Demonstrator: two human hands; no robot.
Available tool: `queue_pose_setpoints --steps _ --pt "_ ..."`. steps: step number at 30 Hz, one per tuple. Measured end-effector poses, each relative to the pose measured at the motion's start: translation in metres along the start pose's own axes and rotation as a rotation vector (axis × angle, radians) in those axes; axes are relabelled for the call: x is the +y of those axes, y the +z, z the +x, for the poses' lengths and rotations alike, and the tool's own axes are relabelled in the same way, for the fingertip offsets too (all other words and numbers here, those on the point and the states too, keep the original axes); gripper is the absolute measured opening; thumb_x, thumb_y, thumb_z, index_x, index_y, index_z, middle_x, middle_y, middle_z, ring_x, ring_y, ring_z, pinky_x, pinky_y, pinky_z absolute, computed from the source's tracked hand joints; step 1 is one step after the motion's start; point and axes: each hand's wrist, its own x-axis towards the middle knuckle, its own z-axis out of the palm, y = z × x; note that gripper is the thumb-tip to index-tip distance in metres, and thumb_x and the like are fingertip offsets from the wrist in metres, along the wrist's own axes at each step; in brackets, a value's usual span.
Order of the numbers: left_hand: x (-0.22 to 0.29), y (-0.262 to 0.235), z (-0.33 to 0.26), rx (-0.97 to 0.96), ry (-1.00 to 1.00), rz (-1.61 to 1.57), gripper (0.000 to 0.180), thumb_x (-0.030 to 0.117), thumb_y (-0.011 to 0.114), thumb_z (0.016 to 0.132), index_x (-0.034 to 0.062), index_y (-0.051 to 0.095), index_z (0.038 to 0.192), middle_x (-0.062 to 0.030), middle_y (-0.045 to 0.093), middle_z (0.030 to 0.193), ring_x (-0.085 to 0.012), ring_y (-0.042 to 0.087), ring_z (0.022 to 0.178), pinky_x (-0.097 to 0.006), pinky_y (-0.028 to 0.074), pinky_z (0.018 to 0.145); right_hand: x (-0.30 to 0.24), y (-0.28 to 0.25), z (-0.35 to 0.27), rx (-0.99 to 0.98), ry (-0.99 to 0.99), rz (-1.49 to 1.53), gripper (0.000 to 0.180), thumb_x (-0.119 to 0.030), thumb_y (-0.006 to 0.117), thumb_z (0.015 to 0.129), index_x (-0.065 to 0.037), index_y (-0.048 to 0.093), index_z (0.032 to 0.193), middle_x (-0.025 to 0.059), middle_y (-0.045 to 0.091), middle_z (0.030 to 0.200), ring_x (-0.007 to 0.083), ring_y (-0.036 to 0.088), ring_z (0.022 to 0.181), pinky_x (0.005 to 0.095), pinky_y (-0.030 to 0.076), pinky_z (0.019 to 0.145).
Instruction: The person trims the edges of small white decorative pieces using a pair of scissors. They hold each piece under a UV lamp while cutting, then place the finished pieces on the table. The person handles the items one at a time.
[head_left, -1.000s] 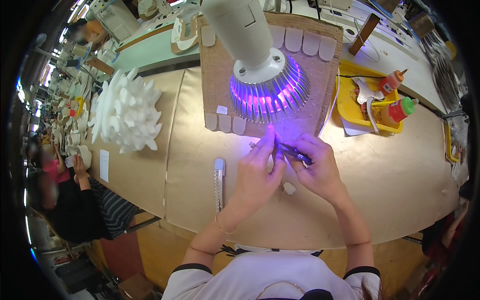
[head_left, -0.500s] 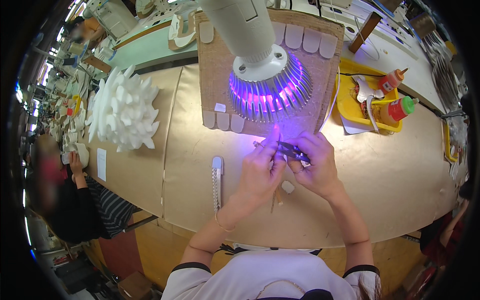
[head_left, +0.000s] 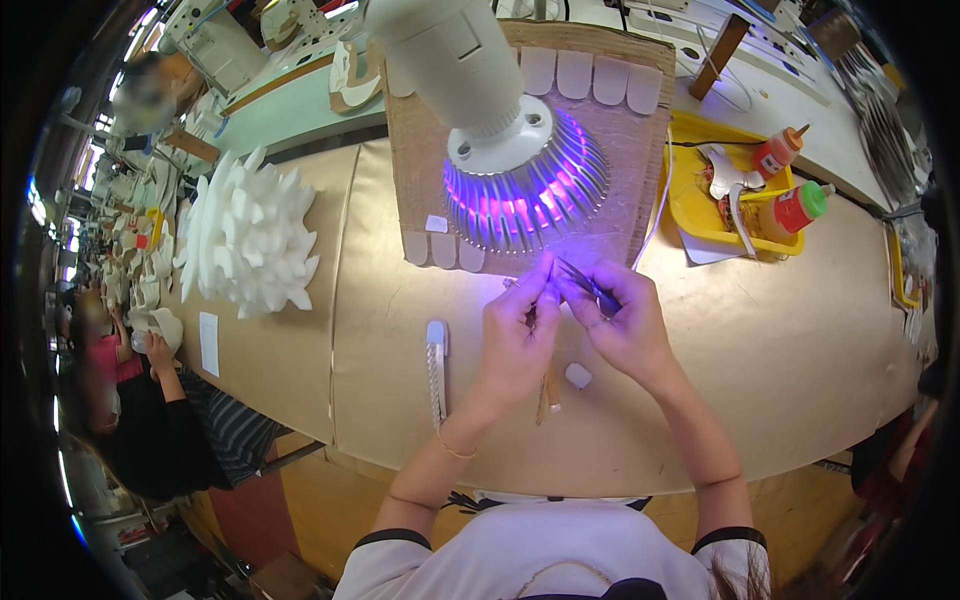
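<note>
My left hand [head_left: 518, 330] is closed in a pinch, its fingertips meeting those of my right hand just below the lamp's rim. What it pinches is too small to make out. My right hand [head_left: 628, 318] is curled round dark, pointed thread snips [head_left: 604, 299], whose tips reach toward the left fingertips. A tan strip [head_left: 547, 393] shows below the left hand; whether it is held or lies on the table cannot be seen. Beside it lies a small whitish piece [head_left: 578, 376]. A braided white strap [head_left: 437, 375] with a pale rounded end lies left of my left wrist.
A lamp [head_left: 525, 190] with violet light hangs low over a cardboard sheet [head_left: 640, 150] bearing pale rounded pieces. White spiky foam pieces [head_left: 250, 235] stand left. A yellow tray [head_left: 690, 205] with two bottles is at right. A co-worker's hand [head_left: 160, 355] shows far left.
The thread snips have turned in my right hand, their tips now pointing up and left. Both hands remain together under the lamp. The whole view has shifted slightly.
</note>
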Motion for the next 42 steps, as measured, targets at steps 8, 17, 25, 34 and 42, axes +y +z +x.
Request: queue_pose_setpoints --steps 8,17,25,34,42 --pt "-0.005 0.0 0.013 0.002 0.059 -0.099 0.035 0.002 0.046 0.097 -0.0067 0.052 0.13 -0.0105 0.058 0.103 -0.0092 0.051 0.081 -0.024 0.045 0.071 -0.032 -0.021 -0.014 0.057 -0.326 -0.777 0.038 -0.026 0.067 0.086 -0.006 0.062 0.118 0.0027 0.058 0.088 0.0172 0.057 0.075 0.0377 0.034 0.07" --pt "0.006 -0.001 0.009 -0.079 0.069 0.024 0.041 0.001 0.045 0.098 -0.002 0.046 0.139 -0.0069 0.051 0.119 -0.0106 0.05 0.097 -0.022 0.042 0.084 -0.028 -0.018 -0.021 0.195 -0.521 -1.029 0.03 -0.018 0.067 0.079 -0.008 0.067 0.107 -0.0006 0.058 0.088 0.0143 0.054 0.072 0.037 0.034 0.068" --pt "0.005 0.002 0.014 -0.076 -0.015 -0.475 0.048 -0.008 0.058 0.089 -0.0044 0.047 0.135 -0.0092 0.057 0.117 -0.015 0.057 0.109 -0.03 0.049 0.095 -0.02 -0.029 -0.015 0.271 -0.434 -0.856 0.034 -0.017 0.074 0.078 -0.011 0.067 0.111 -0.0017 0.061 0.084 0.0133 0.056 0.069 0.0345 0.032 0.068" --pt "0.011 -0.008 0.015 -0.056 -0.056 -0.652 0.034 -0.003 0.065 0.087 -0.0061 0.057 0.121 -0.0119 0.062 0.114 -0.0194 0.063 0.104 -0.033 0.054 0.092 -0.01 -0.032 -0.014 0.343 -0.21 -0.29 0.041 -0.018 0.078 0.081 -0.006 0.062 0.116 -0.005 0.056 0.079 0.0049 0.043 0.066 0.021 0.032 0.06" --pt "0.022 -0.007 0.012 -0.036 -0.056 -0.676 0.034 -0.005 0.068 0.085 -0.0064 0.058 0.118 -0.0125 0.064 0.108 -0.0171 0.063 0.1 -0.027 0.054 0.086 -0.016 -0.029 -0.016 0.241 -0.091 0.049 0.029 -0.011 0.08 0.078 -0.003 0.064 0.1 -0.0076 0.049 0.069 0.0004 0.033 0.058 0.0163 0.028 0.052"
